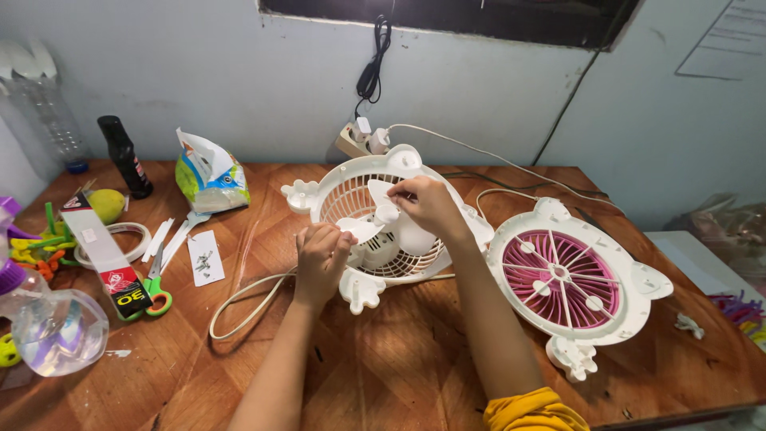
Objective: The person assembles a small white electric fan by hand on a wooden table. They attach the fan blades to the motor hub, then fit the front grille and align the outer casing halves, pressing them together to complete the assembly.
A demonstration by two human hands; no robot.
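Near the desk's far edge, the right hand is pinching the hub of the white fan blade in the rear fan housing. The left hand is closing on a blade tip. The pink-centred front grille is lying rightward; next, careful blade seating seems needed.

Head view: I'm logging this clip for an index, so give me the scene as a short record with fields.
Setting: wooden table against a pale wall
Main thing: white fan body with rear grille, blades exposed
Left hand: grips a fan blade
Right hand: fingers at the blade hub
Detached part: front grille, white with pink centre, lying flat to the right
Nearby: green-handled scissors, small screws on paper, power strip
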